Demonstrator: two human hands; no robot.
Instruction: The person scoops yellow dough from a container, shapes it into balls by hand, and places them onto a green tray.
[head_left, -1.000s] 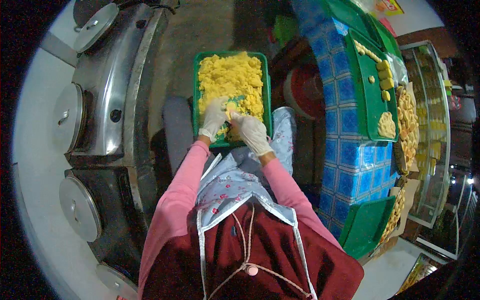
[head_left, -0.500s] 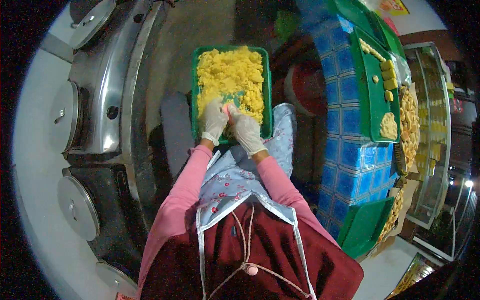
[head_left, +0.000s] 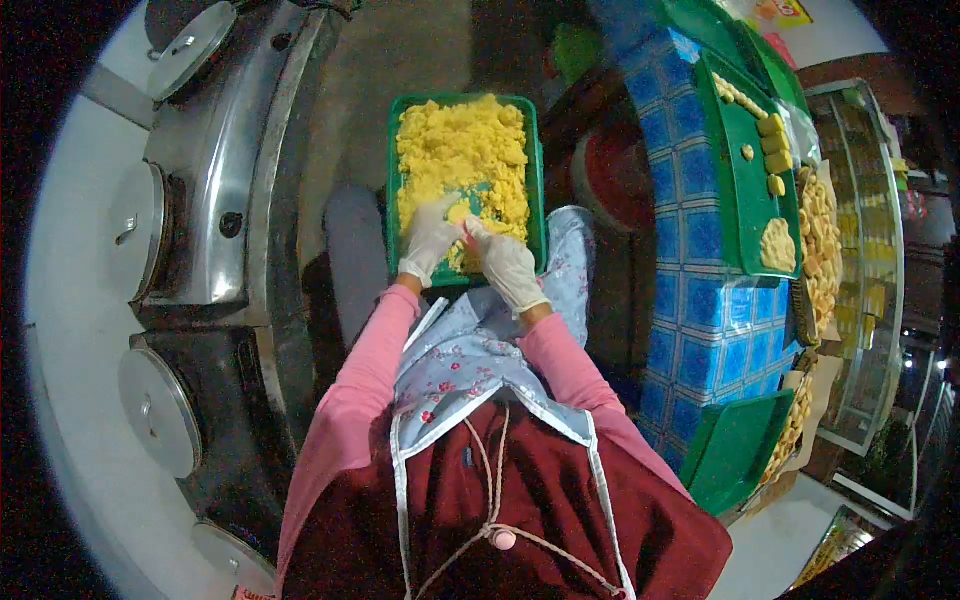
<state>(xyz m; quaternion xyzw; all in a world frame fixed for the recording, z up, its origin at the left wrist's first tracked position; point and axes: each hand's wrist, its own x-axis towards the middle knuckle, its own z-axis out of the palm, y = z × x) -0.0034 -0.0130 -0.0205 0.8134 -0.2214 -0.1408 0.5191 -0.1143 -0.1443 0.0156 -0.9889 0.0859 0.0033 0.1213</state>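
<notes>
A green tray (head_left: 540, 200) on my lap holds a heap of yellow, crumbly, dough-like mixture (head_left: 465, 145). My left hand (head_left: 430, 240), in a thin whitish glove, is over the tray's near left part, its fingers closed at a small yellow lump (head_left: 458, 212). My right hand (head_left: 508, 268), gloved the same way, is just to the right. Between its fingertips shows a small pinkish-red object (head_left: 471, 235), mostly covered, whose kind I cannot make out. Yellow crumbs lie in the tray below both hands.
To the right, a table with a blue checked cover (head_left: 690, 240) bears a long green tray (head_left: 740, 200) with yellow blocks (head_left: 776, 150) and a flat dough piece (head_left: 777, 245). Beyond lie many small pale pieces (head_left: 818, 240). A metal counter with round lids (head_left: 160, 410) stands left.
My hands have moved slightly apart. The pinkish-red object, earlier between both hands, is now at my right fingertips, and a yellow lump shows at my left fingers.
</notes>
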